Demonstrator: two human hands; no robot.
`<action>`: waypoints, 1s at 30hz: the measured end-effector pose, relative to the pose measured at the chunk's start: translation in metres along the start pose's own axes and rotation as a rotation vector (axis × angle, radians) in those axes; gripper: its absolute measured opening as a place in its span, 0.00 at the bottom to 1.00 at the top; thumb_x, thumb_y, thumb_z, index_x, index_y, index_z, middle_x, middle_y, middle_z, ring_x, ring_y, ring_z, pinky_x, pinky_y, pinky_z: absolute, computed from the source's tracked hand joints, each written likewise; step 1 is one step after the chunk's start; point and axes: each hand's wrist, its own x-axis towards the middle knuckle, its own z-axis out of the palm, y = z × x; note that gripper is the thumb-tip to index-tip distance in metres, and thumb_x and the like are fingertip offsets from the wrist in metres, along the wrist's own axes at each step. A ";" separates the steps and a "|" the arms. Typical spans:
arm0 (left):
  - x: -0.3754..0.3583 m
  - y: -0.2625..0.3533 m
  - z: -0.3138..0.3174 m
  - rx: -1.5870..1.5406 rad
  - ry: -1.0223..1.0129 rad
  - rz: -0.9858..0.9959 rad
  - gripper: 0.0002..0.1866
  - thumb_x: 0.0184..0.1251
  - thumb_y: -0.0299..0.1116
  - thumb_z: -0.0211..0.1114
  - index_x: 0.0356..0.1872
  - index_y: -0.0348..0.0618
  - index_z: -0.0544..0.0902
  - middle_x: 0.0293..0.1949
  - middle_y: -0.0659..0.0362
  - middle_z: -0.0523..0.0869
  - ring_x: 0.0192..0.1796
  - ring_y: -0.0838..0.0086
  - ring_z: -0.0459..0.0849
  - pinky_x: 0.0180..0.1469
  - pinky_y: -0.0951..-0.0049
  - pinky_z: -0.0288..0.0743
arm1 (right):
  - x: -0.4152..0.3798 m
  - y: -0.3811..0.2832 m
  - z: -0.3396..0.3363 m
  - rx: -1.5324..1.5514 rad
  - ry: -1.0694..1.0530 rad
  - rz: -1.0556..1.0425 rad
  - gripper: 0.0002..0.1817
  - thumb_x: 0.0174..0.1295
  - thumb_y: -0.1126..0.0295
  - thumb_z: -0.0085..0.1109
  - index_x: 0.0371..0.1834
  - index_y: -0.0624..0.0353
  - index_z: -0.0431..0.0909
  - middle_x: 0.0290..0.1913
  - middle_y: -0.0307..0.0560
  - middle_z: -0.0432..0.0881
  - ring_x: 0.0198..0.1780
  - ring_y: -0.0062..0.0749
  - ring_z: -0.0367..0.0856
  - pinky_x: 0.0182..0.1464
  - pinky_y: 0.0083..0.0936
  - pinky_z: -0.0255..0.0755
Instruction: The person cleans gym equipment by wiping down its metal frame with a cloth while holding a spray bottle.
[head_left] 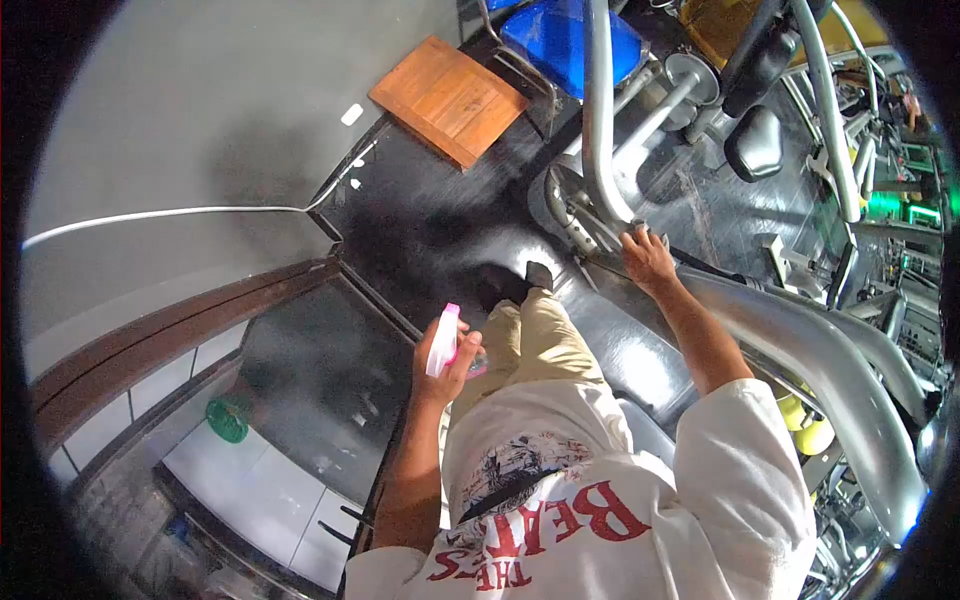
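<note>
While the pink-and-white spray bottle [442, 345] is pointing up and away from the body, the left hand [457, 374] is closing around its upper part, near the sprayer head. Its lower part is showing pink through the fingers; where exactly the forefinger is resting on the trigger, the view is not making clear.

Farther out, the right hand [650, 264] is reaching forward, its fingers bending against the exercise machine beside the end of the curved silver tube [598, 120]. A small grey patch is showing at the fingertips; whether the hand is pressing a cloth there or only gripping the metal, I cannot tell, nor how far it is closing.

Handling both well is probably calling for a firm but unsqueezed left grip while the bottle is hanging in the air, with the nozzle facing away from the person. The right hand is likely working best with light, even contact, the fingertips staying out of the gaps between the metal parts.

Around them, the thick silver frame [800, 350] is running past the right arm [705, 335], and a black pad [755, 143] is sitting beyond. A wooden panel [450, 103] is lying near the wall, close to a blue seat [560, 45].
</note>
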 end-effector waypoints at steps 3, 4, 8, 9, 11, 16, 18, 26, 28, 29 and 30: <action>-0.004 -0.002 -0.006 -0.025 0.028 0.018 0.12 0.69 0.33 0.67 0.44 0.38 0.75 0.25 0.59 0.81 0.30 0.74 0.86 0.35 0.72 0.77 | -0.011 0.006 0.001 -0.122 -0.125 -0.126 0.16 0.59 0.66 0.58 0.47 0.61 0.83 0.54 0.41 0.76 0.59 0.40 0.72 0.56 0.35 0.69; -0.004 -0.002 -0.010 -0.035 0.046 0.029 0.12 0.69 0.32 0.67 0.44 0.38 0.75 0.25 0.59 0.81 0.30 0.74 0.86 0.35 0.72 0.77 | -0.015 0.010 0.001 -0.165 -0.136 -0.144 0.14 0.58 0.65 0.58 0.44 0.57 0.85 0.53 0.40 0.75 0.58 0.40 0.72 0.56 0.35 0.69; -0.007 -0.012 -0.029 -0.124 0.123 0.145 0.11 0.70 0.31 0.65 0.45 0.37 0.75 0.25 0.59 0.81 0.30 0.73 0.87 0.33 0.71 0.77 | -0.033 0.004 0.009 -0.230 -0.242 -0.110 0.11 0.59 0.64 0.59 0.39 0.49 0.89 0.53 0.40 0.76 0.59 0.40 0.72 0.56 0.35 0.68; -0.008 -0.011 -0.032 -0.172 0.144 0.147 0.11 0.70 0.31 0.65 0.45 0.37 0.74 0.25 0.59 0.81 0.30 0.73 0.87 0.33 0.71 0.77 | -0.036 -0.002 0.003 -0.218 -0.287 -0.065 0.11 0.60 0.64 0.59 0.40 0.49 0.89 0.54 0.41 0.76 0.60 0.41 0.71 0.57 0.35 0.68; -0.012 -0.009 -0.038 -0.238 0.194 0.082 0.10 0.70 0.28 0.64 0.45 0.36 0.74 0.27 0.60 0.79 0.29 0.73 0.86 0.31 0.71 0.79 | -0.038 -0.011 -0.001 -0.171 -0.402 -0.059 0.14 0.60 0.66 0.56 0.43 0.61 0.86 0.59 0.43 0.75 0.61 0.42 0.71 0.59 0.37 0.69; -0.006 -0.012 -0.038 -0.282 0.235 0.084 0.08 0.69 0.25 0.64 0.44 0.37 0.74 0.29 0.61 0.76 0.27 0.76 0.81 0.31 0.71 0.81 | -0.023 -0.007 0.028 -0.004 -0.030 -0.011 0.13 0.60 0.68 0.56 0.41 0.61 0.86 0.57 0.44 0.75 0.59 0.42 0.72 0.57 0.35 0.70; 0.001 -0.010 -0.036 -0.271 0.231 0.090 0.07 0.69 0.24 0.63 0.44 0.36 0.75 0.29 0.61 0.76 0.27 0.77 0.81 0.31 0.71 0.81 | -0.031 -0.005 0.021 -0.111 -0.116 -0.060 0.14 0.59 0.68 0.56 0.46 0.60 0.83 0.55 0.45 0.76 0.58 0.42 0.72 0.58 0.34 0.70; 0.009 -0.004 -0.047 -0.190 0.225 0.259 0.08 0.71 0.21 0.59 0.48 0.37 0.73 0.32 0.61 0.76 0.28 0.76 0.79 0.34 0.66 0.83 | -0.025 -0.017 -0.003 -0.005 -0.425 0.094 0.12 0.66 0.67 0.53 0.47 0.56 0.82 0.57 0.50 0.74 0.61 0.45 0.71 0.61 0.40 0.69; 0.009 -0.005 -0.046 -0.181 0.215 0.283 0.10 0.72 0.20 0.58 0.50 0.38 0.72 0.36 0.60 0.75 0.28 0.76 0.77 0.36 0.63 0.85 | -0.002 -0.008 0.023 0.185 -0.133 0.111 0.18 0.63 0.65 0.55 0.56 0.57 0.76 0.55 0.50 0.74 0.59 0.47 0.73 0.58 0.43 0.70; 0.010 -0.008 -0.046 -0.170 0.209 0.272 0.10 0.72 0.20 0.58 0.50 0.38 0.72 0.35 0.60 0.75 0.27 0.76 0.77 0.35 0.63 0.85 | 0.001 -0.006 0.037 0.280 0.011 0.117 0.22 0.62 0.65 0.56 0.60 0.57 0.74 0.53 0.49 0.74 0.58 0.48 0.73 0.56 0.44 0.70; 0.009 -0.011 -0.046 -0.159 0.201 0.260 0.10 0.72 0.20 0.58 0.50 0.38 0.72 0.35 0.59 0.75 0.27 0.76 0.77 0.35 0.63 0.85 | -0.004 -0.005 0.043 0.242 0.026 0.149 0.21 0.62 0.65 0.56 0.58 0.57 0.75 0.54 0.48 0.74 0.57 0.47 0.73 0.56 0.43 0.70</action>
